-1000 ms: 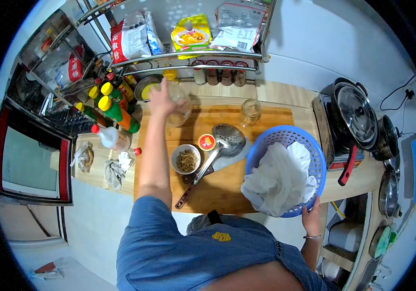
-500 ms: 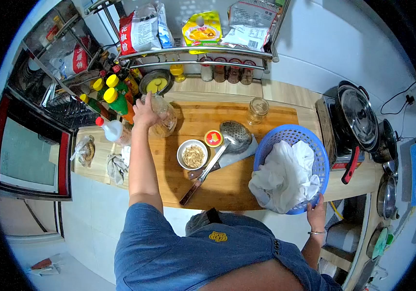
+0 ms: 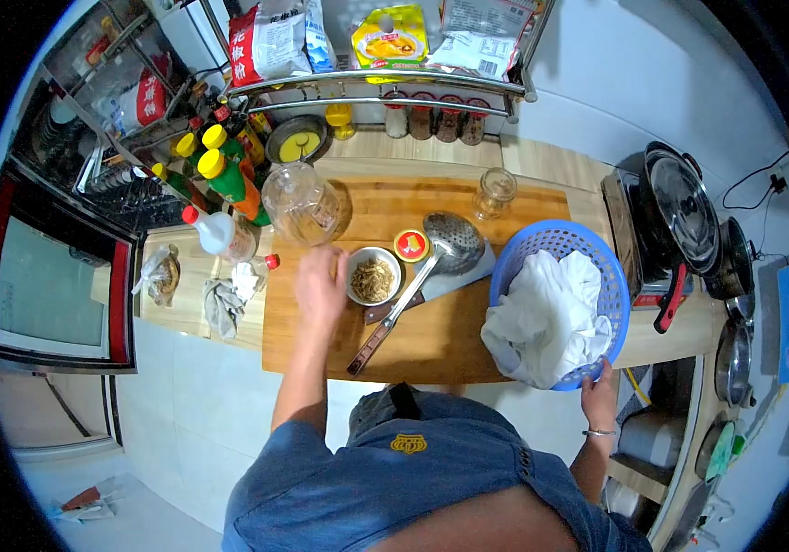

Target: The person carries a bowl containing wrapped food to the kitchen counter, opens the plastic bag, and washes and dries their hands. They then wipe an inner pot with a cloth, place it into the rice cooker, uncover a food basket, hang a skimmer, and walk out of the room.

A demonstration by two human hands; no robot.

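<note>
My left hand is over the left part of the wooden cutting board, beside a white bowl of brownish dried shreds. Its fingers are slightly bent, with nothing visible in them; whether they touch the bowl I cannot tell. Behind it stands a large clear jar. My right hand grips the near right rim of a blue perforated basket, which holds a crumpled white cloth. Between the hands lie a skimmer, a red-and-gold lid and a partly covered knife.
A small glass jar stands at the board's back. Several bottles and a pan with yellow liquid are at the back left. A lidded black pot sits on the right. Seasoning jars hang under the metal shelf.
My left hand has let go of the large clear jar and come back toward me, beside the white bowl. My right hand stays on the basket rim. The view has shifted slightly.
</note>
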